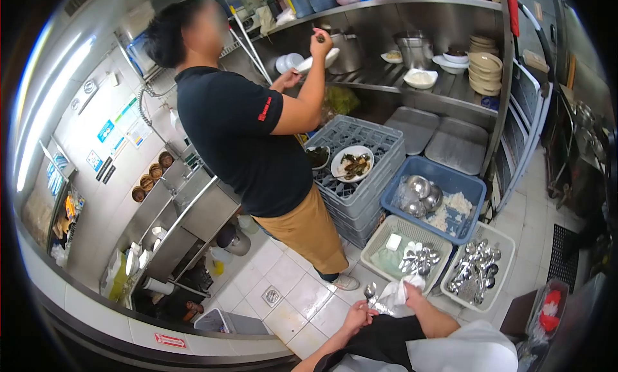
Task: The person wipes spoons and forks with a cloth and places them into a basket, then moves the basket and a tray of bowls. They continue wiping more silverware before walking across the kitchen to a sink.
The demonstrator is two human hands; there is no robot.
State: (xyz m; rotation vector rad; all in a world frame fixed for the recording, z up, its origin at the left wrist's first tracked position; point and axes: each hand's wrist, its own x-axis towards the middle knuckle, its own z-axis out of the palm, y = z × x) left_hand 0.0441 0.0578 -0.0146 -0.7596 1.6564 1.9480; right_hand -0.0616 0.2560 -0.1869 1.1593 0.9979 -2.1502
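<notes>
My left hand (359,316), low in the head view, is closed around the handle of a metal spoon (369,291), its bowl pointing up. Beside it, my right hand (416,297) grips a white cloth (402,289). Just beyond my hands, a beige basket (373,261) holds several spoons (420,259) and a white block. To its right, a white basket (508,246) is heaped with mixed cutlery (475,272). Behind both sits a blue tub (474,184) containing metal bowls (418,186) and white rice-like scraps.
A co-worker (244,127) in a black shirt stands ahead, holding a white dish (315,62). Stacked grey racks (396,154) carry plates of food leftovers (354,164). Bowls and pots (413,49) stand on the metal shelf. A sink (193,185) is at left; a blue-framed cart (528,114) at right.
</notes>
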